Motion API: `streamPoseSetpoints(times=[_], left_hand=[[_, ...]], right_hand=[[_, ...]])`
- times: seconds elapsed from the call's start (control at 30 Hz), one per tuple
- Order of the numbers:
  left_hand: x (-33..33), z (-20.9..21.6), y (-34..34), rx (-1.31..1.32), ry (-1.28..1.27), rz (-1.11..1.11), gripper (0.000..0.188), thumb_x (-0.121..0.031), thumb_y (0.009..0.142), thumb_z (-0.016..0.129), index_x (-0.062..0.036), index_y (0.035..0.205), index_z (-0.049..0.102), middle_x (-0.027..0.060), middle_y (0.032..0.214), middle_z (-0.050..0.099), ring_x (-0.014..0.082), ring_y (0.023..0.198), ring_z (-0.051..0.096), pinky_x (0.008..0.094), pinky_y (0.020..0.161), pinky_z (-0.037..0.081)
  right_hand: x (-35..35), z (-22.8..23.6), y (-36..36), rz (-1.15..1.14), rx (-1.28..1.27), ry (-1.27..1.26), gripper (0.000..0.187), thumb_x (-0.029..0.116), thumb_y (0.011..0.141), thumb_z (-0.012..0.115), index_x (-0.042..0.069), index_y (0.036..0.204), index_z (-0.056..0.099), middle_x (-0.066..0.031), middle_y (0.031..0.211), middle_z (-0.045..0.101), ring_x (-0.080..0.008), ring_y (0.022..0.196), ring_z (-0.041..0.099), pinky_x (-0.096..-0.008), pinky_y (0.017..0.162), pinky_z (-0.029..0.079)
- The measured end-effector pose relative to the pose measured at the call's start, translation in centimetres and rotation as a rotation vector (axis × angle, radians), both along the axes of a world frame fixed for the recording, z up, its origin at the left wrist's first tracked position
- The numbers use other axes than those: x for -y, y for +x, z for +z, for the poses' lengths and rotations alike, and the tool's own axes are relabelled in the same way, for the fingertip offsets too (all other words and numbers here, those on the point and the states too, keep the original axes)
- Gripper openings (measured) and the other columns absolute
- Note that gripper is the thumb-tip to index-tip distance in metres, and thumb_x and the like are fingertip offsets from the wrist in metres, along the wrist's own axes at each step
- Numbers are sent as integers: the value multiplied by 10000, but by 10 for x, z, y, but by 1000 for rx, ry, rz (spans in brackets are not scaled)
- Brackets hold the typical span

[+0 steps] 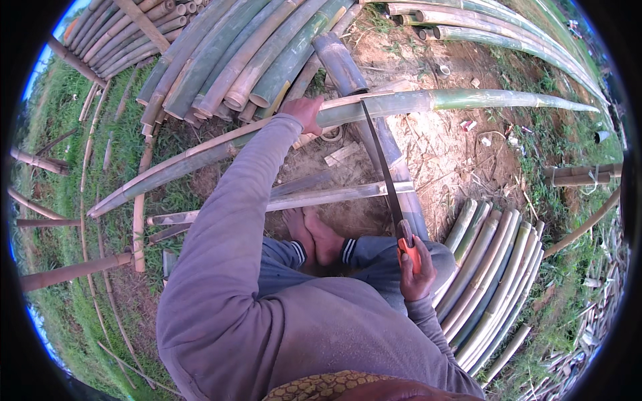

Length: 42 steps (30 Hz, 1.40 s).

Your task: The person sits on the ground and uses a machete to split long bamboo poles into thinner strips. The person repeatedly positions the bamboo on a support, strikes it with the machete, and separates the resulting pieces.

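A seated person in a grey long-sleeved top steadies a long green bamboo pole (481, 100) with the left hand (305, 114), its fingers closed over the near part of the stem. The pole stretches across the scene from left to right, crossing above a thicker, darkened bamboo trunk (409, 180) on the ground. In the right hand (417, 269), fingers are wrapped firmly around the orange handle of a handsaw (384, 160), its dark blade angled up and away, the tip overlapping the pole just right of the left hand; whether the teeth touch the bamboo cannot be told from this angle. A pale split length (321, 197) lies in front of the person's bare feet (326, 238), passing behind the blade. Cut bamboo is laid side by side in a bundle (491, 267) at right and a larger stack (247, 57) at upper left.
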<state>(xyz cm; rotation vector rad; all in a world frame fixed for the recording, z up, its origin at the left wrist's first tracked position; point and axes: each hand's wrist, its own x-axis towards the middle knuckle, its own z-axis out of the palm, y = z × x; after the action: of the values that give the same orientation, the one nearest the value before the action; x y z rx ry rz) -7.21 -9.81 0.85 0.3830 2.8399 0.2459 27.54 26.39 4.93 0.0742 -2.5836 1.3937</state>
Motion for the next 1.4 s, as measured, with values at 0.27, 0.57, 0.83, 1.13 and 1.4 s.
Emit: streamPoseSetpoints(times=[0.27, 0.57, 0.83, 1.13, 1.4], left_hand=[[1, 7, 0, -16, 2, 12, 768, -386, 687, 919, -100, 1307, 566, 189, 1144, 740, 412, 1075, 713, 522, 898, 560], [-4, 16, 4, 58, -56, 19, 854, -408, 703, 933, -95, 1389, 532, 182, 1238, 730, 378, 1147, 712, 494, 970, 575], [-2, 9, 1, 24, 26, 13, 782, -366, 676, 934, -88, 1307, 566, 204, 1144, 736, 422, 1086, 708, 531, 917, 555], [1, 6, 5, 7, 14, 19, 776, -367, 699, 920, -96, 1330, 560, 200, 1153, 735, 424, 1091, 705, 521, 925, 556], [18, -32, 37, -490, 251, -165, 652, -367, 833, 858, -115, 1365, 577, 116, 1367, 644, 329, 1258, 637, 463, 1061, 517]], right_hand=[[4, 3, -5, -23, -25, 57, 444, 17, 986, 664, -55, 1418, 589, -235, 1275, 728, -302, 1172, 743, -386, 980, 576], [1, 1, -3, -23, -3, 59, 449, 23, 985, 657, -48, 1423, 589, -233, 1278, 728, -318, 1172, 743, -392, 965, 580], [3, 3, -2, -25, 5, 31, 436, 29, 991, 661, -55, 1413, 591, -230, 1293, 723, -328, 1198, 731, -393, 996, 568], [-2, 14, 4, -20, 29, 86, 433, 79, 1004, 684, -67, 1402, 596, -235, 1275, 725, -318, 1160, 739, -408, 990, 574], [-54, 27, 39, -360, -21, -48, 518, 251, 1037, 668, -72, 1434, 592, -209, 1360, 684, -295, 1261, 661, -410, 1097, 498]])
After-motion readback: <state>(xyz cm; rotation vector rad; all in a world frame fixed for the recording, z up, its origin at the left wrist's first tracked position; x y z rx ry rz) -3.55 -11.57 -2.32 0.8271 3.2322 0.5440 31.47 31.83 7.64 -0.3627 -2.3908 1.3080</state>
